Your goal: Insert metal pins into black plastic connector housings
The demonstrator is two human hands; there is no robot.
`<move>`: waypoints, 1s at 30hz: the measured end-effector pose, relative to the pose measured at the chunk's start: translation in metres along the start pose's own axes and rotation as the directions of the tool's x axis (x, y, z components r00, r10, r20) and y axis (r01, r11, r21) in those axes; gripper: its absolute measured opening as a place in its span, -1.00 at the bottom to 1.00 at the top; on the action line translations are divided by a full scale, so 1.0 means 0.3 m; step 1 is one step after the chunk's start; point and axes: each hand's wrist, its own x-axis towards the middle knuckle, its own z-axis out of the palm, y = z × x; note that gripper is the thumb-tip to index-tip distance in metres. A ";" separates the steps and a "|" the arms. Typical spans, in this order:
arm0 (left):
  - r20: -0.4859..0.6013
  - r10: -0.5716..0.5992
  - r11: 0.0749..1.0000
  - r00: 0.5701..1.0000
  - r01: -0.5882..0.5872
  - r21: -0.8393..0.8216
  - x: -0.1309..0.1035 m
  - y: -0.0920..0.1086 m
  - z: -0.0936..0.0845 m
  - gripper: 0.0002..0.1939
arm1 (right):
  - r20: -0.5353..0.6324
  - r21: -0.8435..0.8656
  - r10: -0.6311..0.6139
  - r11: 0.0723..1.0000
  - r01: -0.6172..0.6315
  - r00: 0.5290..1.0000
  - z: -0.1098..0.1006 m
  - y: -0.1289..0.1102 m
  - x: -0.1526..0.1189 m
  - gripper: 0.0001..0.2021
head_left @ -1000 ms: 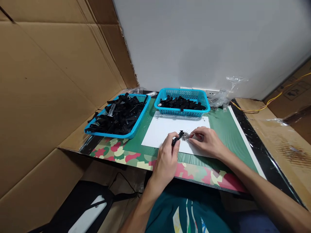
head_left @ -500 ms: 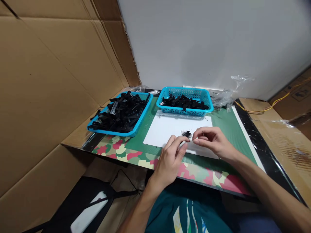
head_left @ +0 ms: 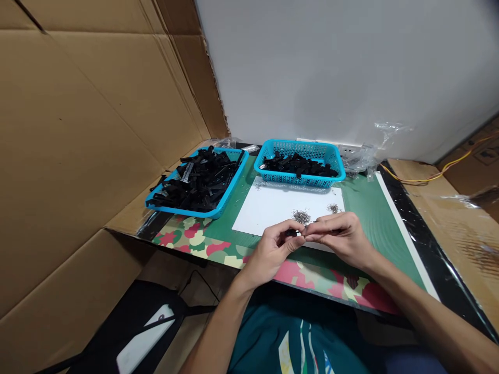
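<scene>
My left hand (head_left: pixel 272 250) is closed on a small black plastic part (head_left: pixel 290 233), held between thumb and fingers just above the front edge of a white sheet (head_left: pixel 265 205). Fingertips of my right hand (head_left: pixel 345 235) are pinched together and meet the part's right end. Whatever they grip is too small to make out. Just beyond the hands, a heap of tiny metal pieces (head_left: pixel 301 216) lies on the sheet. A smaller heap of similar pieces (head_left: pixel 333 208) lies to its right, partly behind my right hand.
A blue basket (head_left: pixel 225 201) piled with black plastic parts stands at left. Another blue basket (head_left: pixel 300 180) with black parts sits behind the sheet. Clear plastic bags (head_left: pixel 360 158) lie by the wall. A cardboard wall (head_left: pixel 97 114) closes the left side. Yellow cable (head_left: pixel 448 165) runs at right.
The black part has gone from the heap and is now in my left hand. My right hand has closed its fingers, and both hands' fingertips have come together.
</scene>
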 end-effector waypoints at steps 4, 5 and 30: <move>-0.072 0.006 0.999 0.997 -0.010 -0.048 0.007 -0.011 -0.008 -0.59 | -0.018 -0.156 -0.173 0.973 0.168 0.985 0.020 -0.013 -0.011 -0.82; -0.103 0.016 0.998 0.995 -0.022 -0.057 0.008 -0.011 -0.008 -0.59 | -0.013 -0.174 -0.199 0.966 0.193 0.980 0.026 -0.018 -0.014 -0.79; -0.096 0.086 0.918 0.992 -0.041 0.395 -0.033 0.038 0.043 -0.58 | -0.170 -0.207 0.014 0.977 -0.050 0.985 -0.022 -0.034 -0.010 -0.87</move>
